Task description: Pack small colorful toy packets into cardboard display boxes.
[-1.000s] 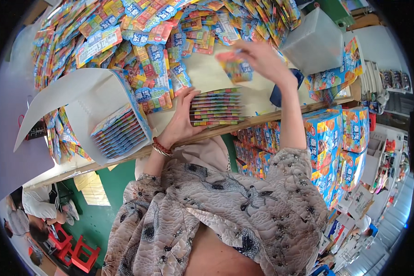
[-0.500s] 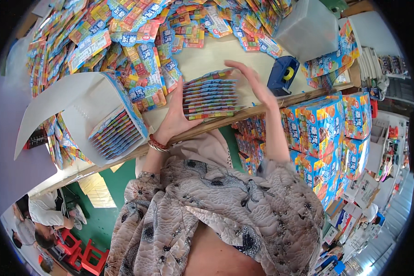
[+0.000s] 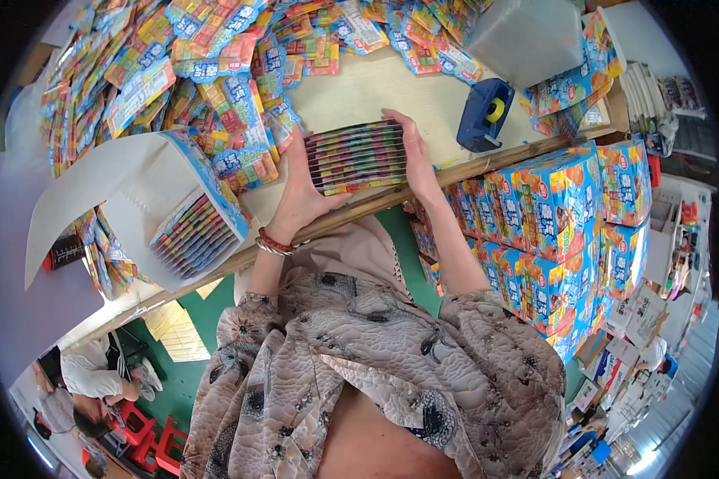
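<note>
I hold a stack of flat colourful packets (image 3: 356, 156) between both hands, just above the near edge of the wooden table (image 3: 391, 88). My left hand (image 3: 298, 194) presses its left end and my right hand (image 3: 411, 153) presses its right end. To the left stands an open white carton (image 3: 140, 203) with a blue side, holding several packets on edge in a row. A big heap of loose colourful packets (image 3: 216, 72) covers the far part of the table.
A blue tape dispenser (image 3: 485, 114) sits on the table at right, behind it a grey box (image 3: 527, 36). Stacks of blue and orange cartons (image 3: 567, 215) stand below the table edge on the right. A person sits on the green floor at lower left (image 3: 96, 375).
My right hand came down from the heap with a packet and closed on the right end of the stack. Both hands now squeeze the stack together near the table edge.
</note>
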The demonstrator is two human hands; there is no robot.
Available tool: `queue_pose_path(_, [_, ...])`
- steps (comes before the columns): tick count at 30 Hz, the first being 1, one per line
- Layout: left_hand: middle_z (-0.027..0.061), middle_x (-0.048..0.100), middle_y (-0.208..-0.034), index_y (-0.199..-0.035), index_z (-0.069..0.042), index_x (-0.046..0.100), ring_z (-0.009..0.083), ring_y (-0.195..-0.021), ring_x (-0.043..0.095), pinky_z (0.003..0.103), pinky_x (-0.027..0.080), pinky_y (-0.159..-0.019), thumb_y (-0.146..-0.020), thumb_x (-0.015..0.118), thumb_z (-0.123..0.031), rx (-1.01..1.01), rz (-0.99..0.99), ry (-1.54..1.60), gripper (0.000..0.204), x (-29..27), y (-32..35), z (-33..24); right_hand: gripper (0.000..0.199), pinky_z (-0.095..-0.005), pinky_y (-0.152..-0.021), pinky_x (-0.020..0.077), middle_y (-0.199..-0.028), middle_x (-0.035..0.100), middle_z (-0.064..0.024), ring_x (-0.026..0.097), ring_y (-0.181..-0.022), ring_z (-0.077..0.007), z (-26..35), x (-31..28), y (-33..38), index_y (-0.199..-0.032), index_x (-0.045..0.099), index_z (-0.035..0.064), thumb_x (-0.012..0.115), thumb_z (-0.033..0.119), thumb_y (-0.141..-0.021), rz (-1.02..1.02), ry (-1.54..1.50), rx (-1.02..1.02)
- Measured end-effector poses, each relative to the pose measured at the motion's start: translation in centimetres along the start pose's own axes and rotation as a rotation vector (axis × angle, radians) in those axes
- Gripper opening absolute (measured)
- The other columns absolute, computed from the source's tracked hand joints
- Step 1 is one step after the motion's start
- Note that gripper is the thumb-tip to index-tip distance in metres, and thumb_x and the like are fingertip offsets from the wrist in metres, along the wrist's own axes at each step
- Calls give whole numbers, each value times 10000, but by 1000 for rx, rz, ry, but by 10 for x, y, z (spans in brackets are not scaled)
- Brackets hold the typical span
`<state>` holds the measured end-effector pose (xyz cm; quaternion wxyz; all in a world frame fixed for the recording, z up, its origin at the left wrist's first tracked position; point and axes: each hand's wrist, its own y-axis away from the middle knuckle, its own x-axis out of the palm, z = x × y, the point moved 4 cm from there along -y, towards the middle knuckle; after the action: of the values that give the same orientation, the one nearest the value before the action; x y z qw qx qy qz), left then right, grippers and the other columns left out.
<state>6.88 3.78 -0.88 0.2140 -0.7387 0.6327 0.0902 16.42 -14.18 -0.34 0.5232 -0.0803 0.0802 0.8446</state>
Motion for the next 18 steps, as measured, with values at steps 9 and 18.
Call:
queue_pose_path(9, [182, 367, -1341, -1467, 14, -65, 287, -1224, 437, 380, 376, -1033, -577, 894, -169, -75, 46, 299, 1321, -1, 1, 2, 732, -349, -1130, 207, -1442, 385, -102, 323, -1343, -223, -7, -20, 12, -1439, 340, 40, 248, 593, -967, 113, -292, 87])
queue_pose_path(18, [200, 344, -1401, -1453, 4, -160, 286, -1262, 420, 371, 371, -1043, -634, 873, -155, -71, 93, 203, 1328, 2, 4, 4, 597, -322, -1099, 283, -1443, 407, -81, 382, -1315, -182, -8, -34, 12, -1426, 382, 67, 599, 298, -920, 288, -328, 146])
